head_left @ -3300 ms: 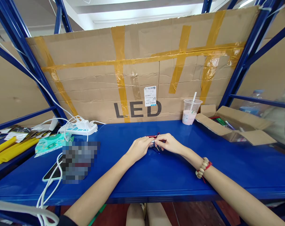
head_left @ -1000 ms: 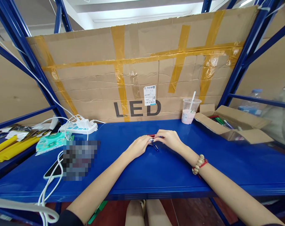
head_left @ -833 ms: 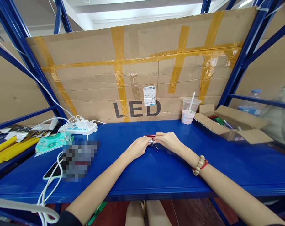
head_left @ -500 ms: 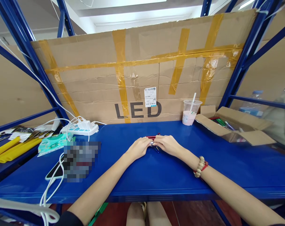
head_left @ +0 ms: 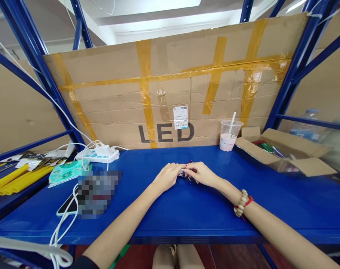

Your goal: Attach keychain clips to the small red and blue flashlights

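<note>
My left hand and my right hand meet at the middle of the blue shelf top, both resting on it. Their fingers are curled and pinched together around a small object with red and metallic parts. Most of that object is hidden by the fingers, so I cannot name it. A bead bracelet with a red cord sits on my right wrist.
A taped cardboard sheet marked LED closes the back. A plastic cup with a straw and an open cardboard box of pens stand at the right. A white power strip, cables, a phone and a tissue pack lie left.
Both hands stay together on the small object, with only slight finger shifts. The red part shows less between the fingers now. The camera has tilted a little.
</note>
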`<state>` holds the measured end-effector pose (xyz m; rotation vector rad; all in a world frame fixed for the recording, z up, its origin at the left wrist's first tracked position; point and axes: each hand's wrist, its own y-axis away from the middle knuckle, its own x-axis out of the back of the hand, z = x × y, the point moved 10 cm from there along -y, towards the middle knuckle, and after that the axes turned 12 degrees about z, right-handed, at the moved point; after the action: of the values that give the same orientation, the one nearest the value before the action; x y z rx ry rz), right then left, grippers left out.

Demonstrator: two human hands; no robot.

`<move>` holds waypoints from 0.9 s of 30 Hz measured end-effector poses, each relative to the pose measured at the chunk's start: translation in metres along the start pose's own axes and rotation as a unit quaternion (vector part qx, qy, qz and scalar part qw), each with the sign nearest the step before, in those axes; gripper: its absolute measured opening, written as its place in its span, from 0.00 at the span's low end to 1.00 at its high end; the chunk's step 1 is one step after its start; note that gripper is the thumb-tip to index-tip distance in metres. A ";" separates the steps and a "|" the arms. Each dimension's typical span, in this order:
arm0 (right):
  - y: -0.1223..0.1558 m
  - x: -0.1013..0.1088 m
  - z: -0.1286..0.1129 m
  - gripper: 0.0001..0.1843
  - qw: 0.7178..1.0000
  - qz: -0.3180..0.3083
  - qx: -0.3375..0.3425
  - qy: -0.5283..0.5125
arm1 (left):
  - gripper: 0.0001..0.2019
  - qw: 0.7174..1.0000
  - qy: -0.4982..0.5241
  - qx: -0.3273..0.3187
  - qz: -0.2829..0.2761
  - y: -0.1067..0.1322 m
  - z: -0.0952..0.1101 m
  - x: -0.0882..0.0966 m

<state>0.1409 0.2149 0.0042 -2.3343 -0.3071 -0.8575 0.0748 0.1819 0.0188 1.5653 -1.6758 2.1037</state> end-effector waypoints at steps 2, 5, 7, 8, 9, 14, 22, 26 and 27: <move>-0.001 0.004 -0.002 0.22 1.000 0.007 0.000 0.006 | 0.13 1.000 -0.004 -0.005 0.013 -0.003 0.001 0.003; -0.002 0.012 -0.008 0.24 1.000 0.022 0.002 0.022 | 0.12 0.999 -0.009 -0.007 0.040 -0.007 0.001 0.010; -0.003 0.017 -0.014 0.23 0.998 0.037 0.015 0.046 | 0.12 0.998 -0.008 -0.004 0.055 -0.010 0.000 0.014; -0.003 0.020 -0.016 0.23 0.997 0.046 0.024 0.059 | 0.12 0.998 -0.005 -0.002 0.059 -0.011 0.000 0.015; -0.003 0.023 -0.018 0.23 0.995 0.056 0.032 0.072 | 0.12 0.998 -0.002 0.001 0.061 -0.011 -0.001 0.016; -0.003 0.038 -0.022 0.20 0.984 0.126 0.062 0.108 | 0.11 0.998 0.013 0.025 0.059 -0.012 -0.005 0.016; 0.002 0.054 -0.034 0.19 0.955 0.215 0.144 0.144 | 0.11 0.995 0.038 0.057 0.069 -0.011 -0.011 0.017; 0.008 0.058 -0.044 0.18 0.928 0.239 0.206 0.195 | 0.12 0.995 0.044 0.058 0.066 -0.010 -0.010 0.016; 0.009 0.059 -0.046 0.18 0.923 0.244 0.217 0.204 | 0.12 0.995 0.045 0.057 0.066 -0.011 -0.009 0.016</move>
<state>0.1663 0.1788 0.0655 -1.6592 0.2362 -0.8838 0.0668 0.1850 0.0381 1.3980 -1.7032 2.3352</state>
